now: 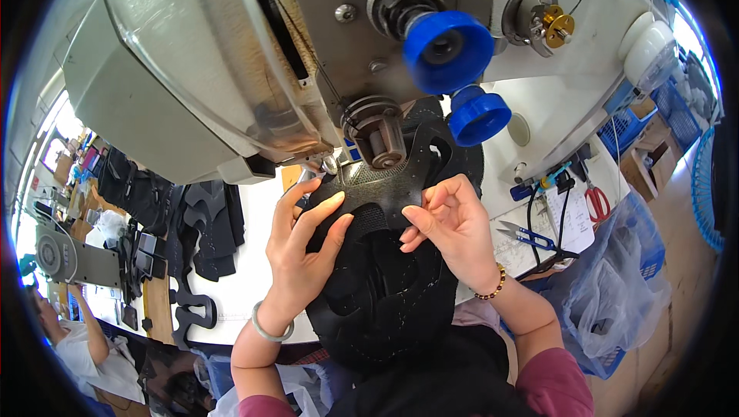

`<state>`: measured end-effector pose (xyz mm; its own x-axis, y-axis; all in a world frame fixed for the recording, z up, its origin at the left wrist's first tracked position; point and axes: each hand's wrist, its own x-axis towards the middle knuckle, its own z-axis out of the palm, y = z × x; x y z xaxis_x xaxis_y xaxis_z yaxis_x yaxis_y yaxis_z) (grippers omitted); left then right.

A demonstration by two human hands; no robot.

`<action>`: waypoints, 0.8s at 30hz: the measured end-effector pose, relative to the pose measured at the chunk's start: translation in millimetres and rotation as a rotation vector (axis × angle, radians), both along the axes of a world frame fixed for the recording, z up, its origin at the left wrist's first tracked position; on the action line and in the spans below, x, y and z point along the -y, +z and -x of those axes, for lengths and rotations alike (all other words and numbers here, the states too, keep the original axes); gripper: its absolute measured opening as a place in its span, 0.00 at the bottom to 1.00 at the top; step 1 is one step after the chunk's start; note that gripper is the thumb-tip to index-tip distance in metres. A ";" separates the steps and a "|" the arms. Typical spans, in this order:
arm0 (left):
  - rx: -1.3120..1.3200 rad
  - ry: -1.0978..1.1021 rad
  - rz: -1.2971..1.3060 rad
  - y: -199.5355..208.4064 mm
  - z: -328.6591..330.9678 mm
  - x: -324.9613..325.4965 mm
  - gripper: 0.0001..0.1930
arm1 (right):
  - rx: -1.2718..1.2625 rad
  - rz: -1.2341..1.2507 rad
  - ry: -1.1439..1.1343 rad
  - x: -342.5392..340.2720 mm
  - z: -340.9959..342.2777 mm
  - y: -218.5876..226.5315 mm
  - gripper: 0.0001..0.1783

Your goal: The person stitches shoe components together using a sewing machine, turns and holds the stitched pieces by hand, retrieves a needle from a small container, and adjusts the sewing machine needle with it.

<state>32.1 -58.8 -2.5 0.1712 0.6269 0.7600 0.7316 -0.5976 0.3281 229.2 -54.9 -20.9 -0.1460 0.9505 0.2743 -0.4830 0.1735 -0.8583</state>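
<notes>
White table (258, 282) spreads beneath a grey sewing machine (185, 94) with round blue knobs (450, 48). Before us on it lies the black piece (366, 194), under the machine's head: a smooth, faintly shiny curved flap, a slot at its right, mesh-like texture near the middle, pale stitch-like marks on the duller cloth (377, 309) below. Our left hand (296, 263) is arched, its fingers (315, 217) parted and unclenched, tips resting on the piece's left side. Our right hand (458, 236), bent inward, pinches the flap's lower right edge. We see flat black cutouts (215, 232) leftward, crinkled clear plastic (608, 294) rightward.
</notes>
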 end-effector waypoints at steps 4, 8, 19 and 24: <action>-0.035 0.007 -0.044 -5.8 -0.9 -6.0 0.17 | -0.001 -0.019 -0.033 -3.6 0.8 -4.7 0.13; -0.085 0.060 -0.016 -1.5 0.3 -2.0 0.17 | -0.012 -0.003 -0.012 -5.5 1.4 -6.7 0.12; -0.052 0.024 0.084 18.5 -1.7 7.8 0.15 | 0.176 0.249 0.475 -46.3 -13.9 29.6 0.06; -0.069 0.082 0.080 14.8 -4.7 7.3 0.15 | 0.202 0.222 0.398 -49.1 -10.9 33.6 0.08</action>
<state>36.9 -66.1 12.3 0.1670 0.6992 0.6951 0.7990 -0.5090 0.3201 240.1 -5.7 12.7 -0.5387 0.8425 0.0001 -0.2948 -0.1884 -0.9368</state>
